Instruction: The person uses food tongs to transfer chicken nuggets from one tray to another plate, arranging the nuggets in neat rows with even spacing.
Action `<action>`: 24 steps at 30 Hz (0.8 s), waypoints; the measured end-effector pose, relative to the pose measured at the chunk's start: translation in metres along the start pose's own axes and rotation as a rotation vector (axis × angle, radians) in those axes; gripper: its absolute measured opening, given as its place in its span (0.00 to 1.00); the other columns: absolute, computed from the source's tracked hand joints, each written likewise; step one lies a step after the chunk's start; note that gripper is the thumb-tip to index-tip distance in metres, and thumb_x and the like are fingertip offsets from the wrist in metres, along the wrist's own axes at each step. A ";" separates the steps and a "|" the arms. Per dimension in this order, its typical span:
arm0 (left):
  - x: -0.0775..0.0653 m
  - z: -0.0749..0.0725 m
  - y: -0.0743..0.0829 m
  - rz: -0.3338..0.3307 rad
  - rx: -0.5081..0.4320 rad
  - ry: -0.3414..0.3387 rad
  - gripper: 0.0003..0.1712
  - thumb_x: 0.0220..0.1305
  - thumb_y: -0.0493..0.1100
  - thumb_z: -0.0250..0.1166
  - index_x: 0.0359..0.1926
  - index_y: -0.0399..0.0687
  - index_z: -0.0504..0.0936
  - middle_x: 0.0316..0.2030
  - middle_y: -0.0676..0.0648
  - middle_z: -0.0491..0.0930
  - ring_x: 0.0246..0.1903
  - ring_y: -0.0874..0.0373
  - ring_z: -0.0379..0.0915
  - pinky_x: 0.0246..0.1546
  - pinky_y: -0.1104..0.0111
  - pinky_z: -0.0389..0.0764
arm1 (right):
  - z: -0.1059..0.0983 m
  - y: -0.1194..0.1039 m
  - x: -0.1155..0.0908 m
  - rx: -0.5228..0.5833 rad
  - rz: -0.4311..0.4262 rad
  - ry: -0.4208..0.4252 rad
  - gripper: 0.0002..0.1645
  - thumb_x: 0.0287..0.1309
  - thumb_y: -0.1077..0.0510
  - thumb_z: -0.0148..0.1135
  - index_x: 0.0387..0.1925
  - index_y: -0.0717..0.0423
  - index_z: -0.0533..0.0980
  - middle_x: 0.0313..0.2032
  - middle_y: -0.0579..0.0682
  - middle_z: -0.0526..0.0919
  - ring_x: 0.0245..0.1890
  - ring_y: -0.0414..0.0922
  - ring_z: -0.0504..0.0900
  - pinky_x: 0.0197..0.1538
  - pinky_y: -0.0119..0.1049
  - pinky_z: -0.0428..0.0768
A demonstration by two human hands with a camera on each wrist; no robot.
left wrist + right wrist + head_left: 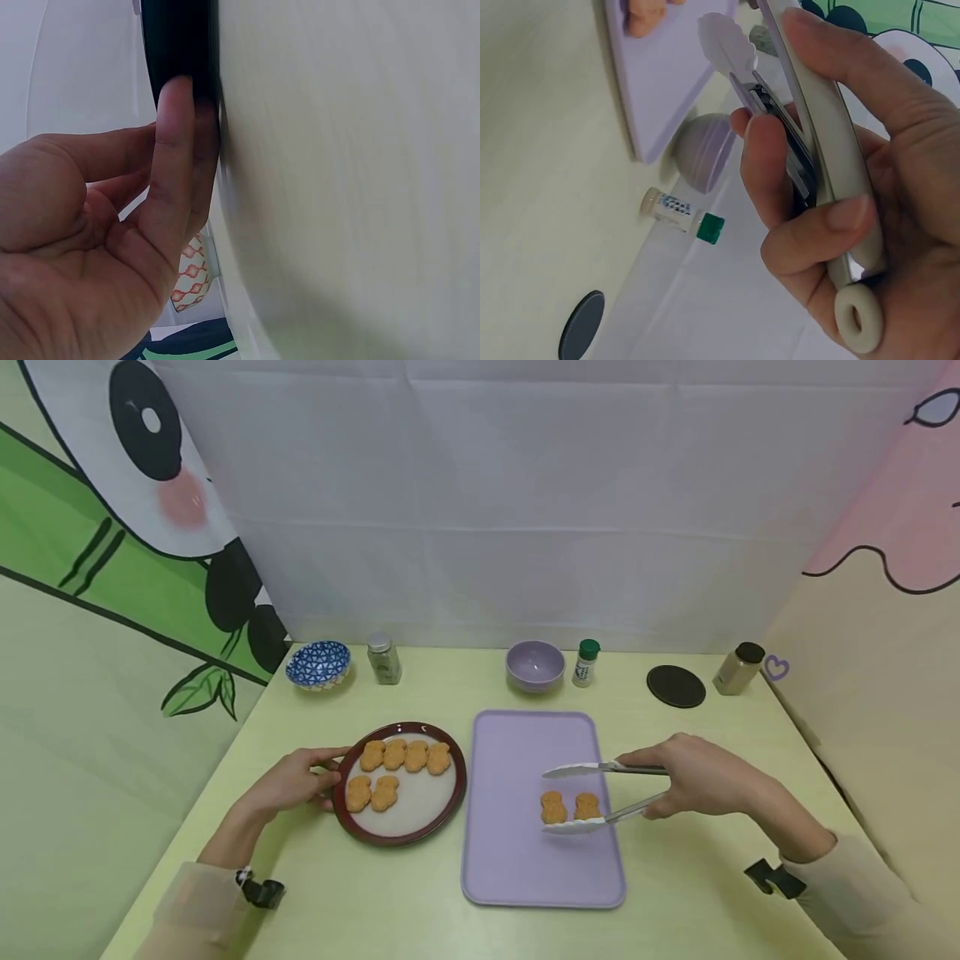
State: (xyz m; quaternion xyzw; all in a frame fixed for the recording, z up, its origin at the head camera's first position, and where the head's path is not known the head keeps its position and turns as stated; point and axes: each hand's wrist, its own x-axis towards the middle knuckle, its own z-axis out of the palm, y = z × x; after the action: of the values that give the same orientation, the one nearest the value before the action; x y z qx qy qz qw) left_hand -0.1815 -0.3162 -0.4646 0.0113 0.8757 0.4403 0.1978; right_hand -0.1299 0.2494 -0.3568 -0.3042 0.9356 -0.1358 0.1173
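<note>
My left hand (288, 785) grips the left rim of a round plate (455, 806) with a brown edge and a pale middle. In the left wrist view, fingertips (176, 112) meet the plate's dark edge. Several golden nuggets (416, 756) lie on it in two rows. My right hand (697, 772) holds tongs (573, 771) with white scalloped tips, spread apart over a lilac tray (536, 877). Two nuggets, one on the left (553, 807) and one on the right (587, 807), lie on the tray between the tips. The nearer tip overlaps their lower edge in the head view.
Along the back stand a blue patterned bowl (318, 665), a grey-lidded jar (384, 658), a purple bowl (535, 666) and a green-capped shaker (586, 662). Farther right are a black round disc (676, 686) and a black-lidded jar (739, 668). A white cloth (525, 510) hangs behind.
</note>
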 end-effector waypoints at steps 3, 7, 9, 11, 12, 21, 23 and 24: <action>0.000 -0.001 0.000 0.006 -0.007 -0.006 0.28 0.66 0.34 0.55 0.67 0.47 0.66 0.47 0.37 0.73 0.25 0.51 0.79 0.26 0.63 0.80 | 0.005 0.005 -0.002 0.005 0.004 -0.009 0.39 0.36 0.47 0.77 0.55 0.49 0.78 0.43 0.38 0.83 0.28 0.32 0.73 0.34 0.33 0.74; 0.001 -0.001 -0.001 0.010 -0.002 -0.006 0.28 0.66 0.34 0.55 0.67 0.46 0.66 0.47 0.37 0.73 0.25 0.51 0.79 0.26 0.63 0.80 | 0.009 0.008 -0.002 -0.011 0.004 -0.017 0.38 0.37 0.46 0.76 0.55 0.48 0.78 0.44 0.39 0.82 0.29 0.32 0.73 0.36 0.35 0.74; 0.001 -0.001 -0.001 0.012 -0.001 -0.005 0.28 0.66 0.34 0.54 0.67 0.46 0.66 0.47 0.37 0.73 0.25 0.51 0.79 0.26 0.63 0.80 | 0.010 0.009 -0.002 -0.015 -0.002 -0.014 0.37 0.38 0.46 0.76 0.55 0.48 0.78 0.44 0.39 0.83 0.28 0.32 0.72 0.35 0.35 0.74; 0.000 -0.001 -0.001 0.013 0.000 -0.002 0.28 0.66 0.34 0.54 0.67 0.45 0.66 0.46 0.37 0.73 0.25 0.51 0.79 0.26 0.63 0.80 | 0.010 0.009 -0.001 -0.012 -0.007 -0.006 0.36 0.39 0.47 0.76 0.55 0.48 0.78 0.43 0.39 0.83 0.26 0.33 0.71 0.34 0.34 0.72; 0.000 -0.002 0.000 0.014 0.000 -0.001 0.28 0.66 0.34 0.54 0.67 0.45 0.66 0.46 0.37 0.73 0.25 0.51 0.79 0.26 0.63 0.80 | 0.010 0.009 -0.001 -0.009 -0.011 -0.003 0.35 0.39 0.47 0.76 0.54 0.48 0.78 0.43 0.40 0.83 0.26 0.33 0.70 0.33 0.34 0.72; 0.000 -0.001 -0.001 0.006 0.016 0.000 0.28 0.66 0.35 0.55 0.67 0.46 0.66 0.47 0.37 0.73 0.25 0.51 0.78 0.26 0.63 0.80 | 0.006 0.000 0.007 -0.002 -0.041 0.023 0.35 0.41 0.47 0.75 0.55 0.48 0.78 0.42 0.38 0.83 0.23 0.32 0.69 0.30 0.31 0.72; 0.000 -0.001 -0.001 0.005 0.018 0.001 0.28 0.66 0.35 0.55 0.67 0.46 0.66 0.47 0.37 0.73 0.24 0.51 0.78 0.26 0.63 0.80 | 0.003 -0.008 0.014 0.008 -0.060 0.039 0.35 0.42 0.47 0.75 0.55 0.48 0.78 0.42 0.38 0.83 0.23 0.32 0.70 0.29 0.30 0.71; 0.000 -0.001 -0.001 0.006 0.019 0.002 0.28 0.66 0.35 0.55 0.67 0.46 0.66 0.46 0.37 0.73 0.24 0.51 0.78 0.25 0.63 0.80 | 0.001 -0.013 0.019 0.012 -0.073 0.049 0.35 0.42 0.47 0.75 0.55 0.48 0.78 0.41 0.38 0.83 0.23 0.32 0.69 0.28 0.30 0.71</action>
State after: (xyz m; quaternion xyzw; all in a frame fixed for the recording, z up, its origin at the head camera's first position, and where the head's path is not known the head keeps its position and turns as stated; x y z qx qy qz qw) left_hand -0.1817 -0.3177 -0.4651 0.0154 0.8800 0.4325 0.1955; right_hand -0.1375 0.2274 -0.3563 -0.3340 0.9256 -0.1530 0.0914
